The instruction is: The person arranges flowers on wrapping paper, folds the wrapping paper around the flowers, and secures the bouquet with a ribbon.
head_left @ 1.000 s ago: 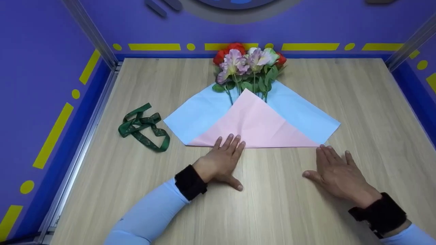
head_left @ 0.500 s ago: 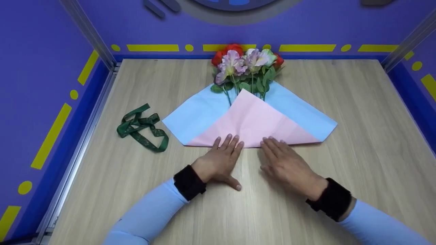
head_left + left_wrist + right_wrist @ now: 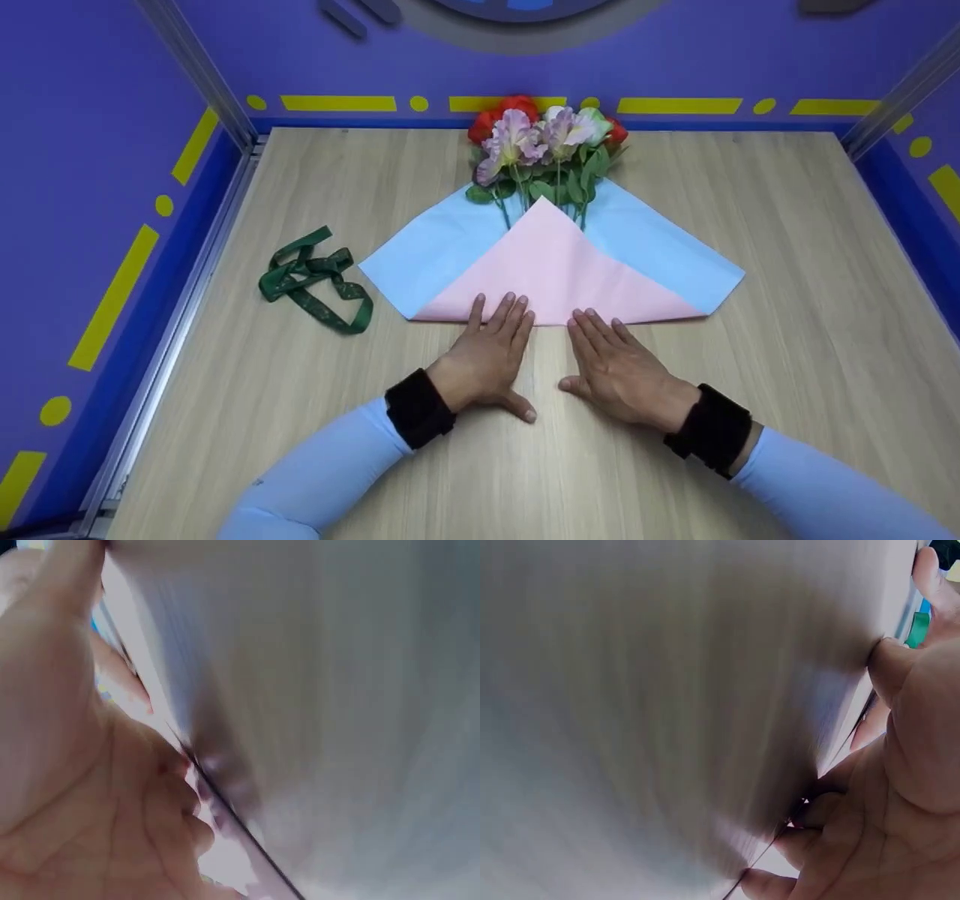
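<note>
A sheet of wrapping paper lies on the table, its blue side [image 3: 660,259] up and its pink lower part [image 3: 555,262] folded upward into a triangle. Artificial flowers [image 3: 544,146], red, lilac and white with green leaves, lie on the paper, their lower stems hidden under the pink fold. My left hand [image 3: 487,360] rests with straight, spread fingers on the folded bottom edge, left of its middle. On the same edge, right of the middle, my right hand [image 3: 622,371] presses with straight fingertips. In both wrist views the fingers meet the paper's edge.
A tangled green ribbon [image 3: 315,281] lies left of the paper on the wooden table [image 3: 817,360]. Blue walls [image 3: 675,60] with yellow marks close off the back and sides, and the flower heads reach close to the back wall.
My right hand has moved left along the fold, from the paper's right corner to near the middle. My left hand has stayed on the bottom edge.
</note>
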### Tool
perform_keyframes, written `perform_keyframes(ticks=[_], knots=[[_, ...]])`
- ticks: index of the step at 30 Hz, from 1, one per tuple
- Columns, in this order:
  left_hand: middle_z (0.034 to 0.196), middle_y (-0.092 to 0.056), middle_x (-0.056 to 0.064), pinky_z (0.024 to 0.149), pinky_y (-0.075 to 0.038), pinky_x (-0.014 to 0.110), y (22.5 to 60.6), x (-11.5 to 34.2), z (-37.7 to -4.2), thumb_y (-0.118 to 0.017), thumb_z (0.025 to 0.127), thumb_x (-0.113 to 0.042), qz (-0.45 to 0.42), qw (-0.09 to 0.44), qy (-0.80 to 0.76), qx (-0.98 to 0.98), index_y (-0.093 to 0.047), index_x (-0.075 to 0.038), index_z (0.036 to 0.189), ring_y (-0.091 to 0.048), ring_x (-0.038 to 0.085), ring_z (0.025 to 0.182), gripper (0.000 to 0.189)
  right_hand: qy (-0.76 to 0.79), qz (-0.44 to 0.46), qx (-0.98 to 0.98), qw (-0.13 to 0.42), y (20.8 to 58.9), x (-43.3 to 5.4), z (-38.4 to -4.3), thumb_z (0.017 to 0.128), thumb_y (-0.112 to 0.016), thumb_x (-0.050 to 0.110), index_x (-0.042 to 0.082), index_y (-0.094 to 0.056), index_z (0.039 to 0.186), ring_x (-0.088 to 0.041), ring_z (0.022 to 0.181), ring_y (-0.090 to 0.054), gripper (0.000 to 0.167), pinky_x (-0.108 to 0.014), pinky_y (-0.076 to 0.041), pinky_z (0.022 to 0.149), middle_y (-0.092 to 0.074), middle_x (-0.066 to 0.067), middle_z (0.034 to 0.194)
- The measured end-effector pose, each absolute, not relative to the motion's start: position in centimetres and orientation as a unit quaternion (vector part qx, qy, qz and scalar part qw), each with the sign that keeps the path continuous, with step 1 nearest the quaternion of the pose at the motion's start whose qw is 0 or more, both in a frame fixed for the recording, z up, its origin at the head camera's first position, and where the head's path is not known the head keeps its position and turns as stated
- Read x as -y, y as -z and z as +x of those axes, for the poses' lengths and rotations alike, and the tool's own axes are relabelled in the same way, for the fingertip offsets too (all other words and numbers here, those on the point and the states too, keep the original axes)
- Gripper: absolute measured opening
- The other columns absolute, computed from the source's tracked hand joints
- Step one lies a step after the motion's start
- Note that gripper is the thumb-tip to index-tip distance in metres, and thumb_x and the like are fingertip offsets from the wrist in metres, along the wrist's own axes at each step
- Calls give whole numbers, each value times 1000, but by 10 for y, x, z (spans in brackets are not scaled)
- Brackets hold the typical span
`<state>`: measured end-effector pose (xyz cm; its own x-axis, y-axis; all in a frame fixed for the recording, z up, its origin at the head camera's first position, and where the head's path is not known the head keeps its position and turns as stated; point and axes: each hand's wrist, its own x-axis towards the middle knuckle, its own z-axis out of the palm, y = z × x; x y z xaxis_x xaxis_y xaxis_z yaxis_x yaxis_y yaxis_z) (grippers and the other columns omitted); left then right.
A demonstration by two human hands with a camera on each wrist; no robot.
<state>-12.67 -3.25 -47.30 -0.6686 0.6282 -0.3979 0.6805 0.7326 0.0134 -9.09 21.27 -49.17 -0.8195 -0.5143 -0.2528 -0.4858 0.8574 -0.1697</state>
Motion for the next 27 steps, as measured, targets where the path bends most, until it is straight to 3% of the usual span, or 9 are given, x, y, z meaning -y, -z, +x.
perform_keyframes(ticks=[6,12,19,27], knots=[[177,2,15,130,-4,63,475,30,-119,-57,76,-95,368,170,74,-911,-4,-4,169,4,31,165,141,48,-256,-954,149,490,-216,-89,110,-44,55,-11,-21,162,-45,161,-16,88,-64,-18,128,-17,-31,172],[178,2,14,131,-2,59,476,32,-122,-51,83,-93,370,201,55,-905,-3,-4,169,5,30,165,133,49,-256,-955,139,491,-218,-88,110,-46,54,-12,-23,162,-45,161,-18,87,-64,-20,127,-19,-31,171],[178,2,11,132,0,54,475,44,-128,-54,85,-89,363,230,30,-903,-3,-7,170,4,27,165,128,47,-261,-955,133,493,-217,-90,109,-46,56,-11,-24,162,-44,161,-20,88,-64,-21,127,-21,-30,171],[178,-5,13,132,-3,57,475,73,-124,-63,85,-83,330,225,-18,-916,-10,-5,169,-1,31,165,126,57,-257,-953,149,491,-214,-91,110,-44,57,-10,-21,163,-43,162,-17,89,-64,-16,128,-18,-29,172]])
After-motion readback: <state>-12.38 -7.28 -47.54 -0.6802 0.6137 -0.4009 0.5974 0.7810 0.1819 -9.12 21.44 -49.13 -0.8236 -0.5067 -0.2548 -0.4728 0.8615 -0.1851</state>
